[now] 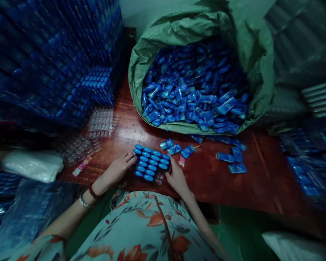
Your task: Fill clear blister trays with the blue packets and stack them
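Observation:
A compact block of small blue bottles (148, 163) with shiny oval tops stands in rows on the table in front of me. Clear empty cells of a plastic tray (159, 178) show at its near right corner. My left hand (118, 169) is closed against the block's left side, fingertips on the edge bottles. At the right side, my right hand (177, 178) grips the edge, its thumb by the empty cells and its fingers by the end bottles; some fingertips are hidden. Just beyond the block lie loose blue bottles (174, 149) with printed labels.
A big green sack (137, 87) full of blue bottles stands at the back of the wooden table (206, 181). Tall stacks of packed blue bottles (97, 79) rise at left. Clear empty trays (101, 121) and a pink strip (82, 166) lie nearby. More bottles (237, 168) lie right.

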`<move>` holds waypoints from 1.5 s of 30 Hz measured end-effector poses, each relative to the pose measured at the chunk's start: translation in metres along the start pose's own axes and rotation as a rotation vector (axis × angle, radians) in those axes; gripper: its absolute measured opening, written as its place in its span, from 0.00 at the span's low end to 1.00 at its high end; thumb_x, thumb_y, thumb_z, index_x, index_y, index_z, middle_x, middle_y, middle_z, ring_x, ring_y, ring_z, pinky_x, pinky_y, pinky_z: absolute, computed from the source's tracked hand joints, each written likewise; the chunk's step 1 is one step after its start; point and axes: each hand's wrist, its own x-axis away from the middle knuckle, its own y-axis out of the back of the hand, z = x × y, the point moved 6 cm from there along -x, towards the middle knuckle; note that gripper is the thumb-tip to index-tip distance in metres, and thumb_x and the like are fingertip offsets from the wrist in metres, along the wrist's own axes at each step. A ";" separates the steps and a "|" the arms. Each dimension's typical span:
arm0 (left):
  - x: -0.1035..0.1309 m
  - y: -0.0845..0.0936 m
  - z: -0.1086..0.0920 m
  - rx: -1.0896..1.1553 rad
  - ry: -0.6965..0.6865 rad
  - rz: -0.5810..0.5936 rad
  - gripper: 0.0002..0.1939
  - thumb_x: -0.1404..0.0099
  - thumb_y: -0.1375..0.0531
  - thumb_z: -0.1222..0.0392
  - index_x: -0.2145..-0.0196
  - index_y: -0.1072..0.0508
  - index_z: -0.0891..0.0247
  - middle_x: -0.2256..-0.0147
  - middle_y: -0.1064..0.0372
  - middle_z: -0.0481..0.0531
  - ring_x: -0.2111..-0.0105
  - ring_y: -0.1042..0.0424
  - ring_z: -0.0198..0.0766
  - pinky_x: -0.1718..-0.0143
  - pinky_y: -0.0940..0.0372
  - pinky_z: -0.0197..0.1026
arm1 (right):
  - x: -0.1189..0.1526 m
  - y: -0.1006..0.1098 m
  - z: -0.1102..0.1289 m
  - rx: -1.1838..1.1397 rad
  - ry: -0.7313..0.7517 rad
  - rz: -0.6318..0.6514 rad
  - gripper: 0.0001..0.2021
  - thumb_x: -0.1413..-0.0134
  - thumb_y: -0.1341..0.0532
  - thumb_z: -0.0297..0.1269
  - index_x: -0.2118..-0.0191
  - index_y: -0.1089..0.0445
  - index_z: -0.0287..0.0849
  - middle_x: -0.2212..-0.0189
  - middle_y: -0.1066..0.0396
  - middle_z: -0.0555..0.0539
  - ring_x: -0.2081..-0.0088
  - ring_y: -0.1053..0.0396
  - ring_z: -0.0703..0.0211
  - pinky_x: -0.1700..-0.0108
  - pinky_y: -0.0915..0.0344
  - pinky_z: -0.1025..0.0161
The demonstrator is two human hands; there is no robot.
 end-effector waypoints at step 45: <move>-0.104 0.080 -0.018 0.276 -0.077 -0.248 0.10 0.33 0.48 0.64 0.55 0.33 0.64 0.58 0.30 0.54 0.61 0.29 0.36 0.60 0.36 0.36 | 0.010 0.070 -0.045 0.157 0.126 -0.355 0.18 0.38 0.50 0.50 0.61 0.31 0.41 0.66 0.28 0.43 0.63 0.34 0.54 0.60 0.38 0.58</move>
